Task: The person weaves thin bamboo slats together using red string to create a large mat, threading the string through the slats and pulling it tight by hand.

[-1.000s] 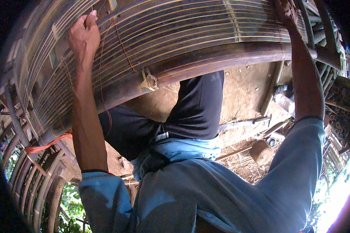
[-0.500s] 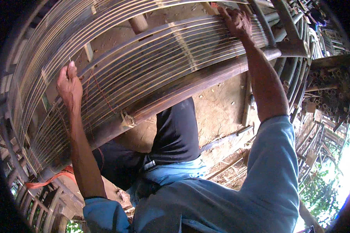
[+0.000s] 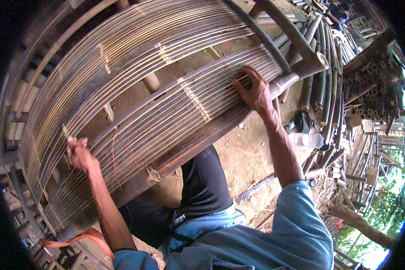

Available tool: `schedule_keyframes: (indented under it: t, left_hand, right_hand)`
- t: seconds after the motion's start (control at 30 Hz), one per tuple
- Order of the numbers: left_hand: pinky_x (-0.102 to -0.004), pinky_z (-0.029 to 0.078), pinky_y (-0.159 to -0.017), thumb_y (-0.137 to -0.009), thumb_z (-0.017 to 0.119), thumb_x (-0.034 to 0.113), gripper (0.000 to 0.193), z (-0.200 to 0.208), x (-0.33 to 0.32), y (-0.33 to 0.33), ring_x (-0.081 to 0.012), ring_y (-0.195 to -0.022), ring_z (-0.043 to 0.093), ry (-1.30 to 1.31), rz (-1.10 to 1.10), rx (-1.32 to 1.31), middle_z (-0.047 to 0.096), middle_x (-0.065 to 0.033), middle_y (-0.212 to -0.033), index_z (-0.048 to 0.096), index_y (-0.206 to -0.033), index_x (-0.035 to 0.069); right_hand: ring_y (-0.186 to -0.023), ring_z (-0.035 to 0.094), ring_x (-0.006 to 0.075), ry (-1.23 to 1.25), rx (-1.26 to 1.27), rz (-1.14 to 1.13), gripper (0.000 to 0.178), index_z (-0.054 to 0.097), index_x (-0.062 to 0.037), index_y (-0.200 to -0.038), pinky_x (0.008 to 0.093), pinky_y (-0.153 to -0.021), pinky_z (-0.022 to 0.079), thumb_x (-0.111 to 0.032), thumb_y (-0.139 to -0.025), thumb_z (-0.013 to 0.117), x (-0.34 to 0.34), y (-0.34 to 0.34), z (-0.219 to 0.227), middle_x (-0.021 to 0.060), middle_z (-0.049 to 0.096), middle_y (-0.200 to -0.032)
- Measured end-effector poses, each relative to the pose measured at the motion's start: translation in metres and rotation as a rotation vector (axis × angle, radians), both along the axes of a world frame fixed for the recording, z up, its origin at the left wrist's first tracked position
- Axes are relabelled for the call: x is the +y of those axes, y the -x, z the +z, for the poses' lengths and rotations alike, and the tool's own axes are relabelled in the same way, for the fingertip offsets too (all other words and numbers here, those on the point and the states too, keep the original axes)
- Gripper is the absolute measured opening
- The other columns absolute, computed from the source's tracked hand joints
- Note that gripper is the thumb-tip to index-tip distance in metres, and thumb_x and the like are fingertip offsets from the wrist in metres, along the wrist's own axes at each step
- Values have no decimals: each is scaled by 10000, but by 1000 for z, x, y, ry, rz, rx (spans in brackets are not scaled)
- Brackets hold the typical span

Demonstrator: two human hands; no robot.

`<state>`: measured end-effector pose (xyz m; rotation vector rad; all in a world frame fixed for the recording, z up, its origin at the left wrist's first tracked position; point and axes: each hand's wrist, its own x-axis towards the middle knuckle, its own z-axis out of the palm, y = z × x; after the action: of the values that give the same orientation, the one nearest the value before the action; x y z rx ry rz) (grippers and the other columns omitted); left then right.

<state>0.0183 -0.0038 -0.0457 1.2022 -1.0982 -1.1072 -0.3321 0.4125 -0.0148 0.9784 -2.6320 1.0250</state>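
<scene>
Across my lap lies a framed panel of long, thin bamboo slats (image 3: 166, 108), held in a dark bamboo pole frame. At its left part my left hand (image 3: 82, 154) is closed, fingers bent together beside a gap between the slats. Whatever it may pinch is too small to make out. Near the panel's right end my right hand (image 3: 256, 92) rests over the slats, thumb and fingers apart and curved. A thin reddish string (image 3: 114, 144) hangs over the slats to the right of my left hand. The thick near pole (image 3: 184, 155) runs along the front edge.
A bundle of orange-red strips (image 3: 92, 234) hangs at the lower left. Right of the frame lie stacked bamboo poles (image 3: 330, 76) and a clear plastic bottle (image 3: 307, 140). Many cut poles (image 3: 375, 78) are piled farther right. The floor is bare earth.
My right hand has come down from the panel's far edge onto the slats nearer the front pole, its fingers spreading. My left hand stays by the left gap. The whole view has shifted.
</scene>
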Motion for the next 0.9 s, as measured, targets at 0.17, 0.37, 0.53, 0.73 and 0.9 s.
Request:
schedule_keyframes:
  t: [0.17,0.37,0.53,0.73,0.9]
  left_hand:
    - [-317,417,-682,-962,725,287,267,42,-8,-31,-126,-678,494,49,18,-245,580,-5,-697,689,-1008,27]
    - [-345,416,-813,-926,753,237,442,67,37,-4,-159,-921,484,538,-266,-481,534,-42,-983,566,-1295,82]
    - [-336,485,-829,-874,773,281,421,90,155,78,-146,-928,611,335,-1042,-405,646,-17,-1046,623,-1217,88]
    - [-246,527,-616,-866,768,206,662,100,249,169,-159,-922,661,-210,-1688,175,656,-132,-1052,446,-1418,29]
    - [-177,301,-401,-926,717,314,211,111,208,173,-27,-483,449,-523,-1542,71,549,51,-627,704,-928,103]
  right_hand:
    - [-1062,686,364,50,82,-62,212,699,22,-1005,410,-880,566,-143,-880,744,27,-18,-11,194,675,-1220]
    - [-1034,596,387,-14,179,-114,153,665,35,-850,459,-905,499,-111,-888,689,16,-34,-13,202,637,-1074]
    - [-1142,524,358,-126,-108,66,224,684,14,-843,471,-951,451,-192,-928,662,8,-68,35,221,612,-1143]
    - [-1254,573,265,343,-395,463,274,782,-22,-995,390,-1040,457,-279,-966,691,-21,-69,96,154,636,-1280]
    - [-932,642,168,224,-549,165,420,750,-4,-1086,335,-801,491,-401,-953,708,-15,-3,98,77,696,-990]
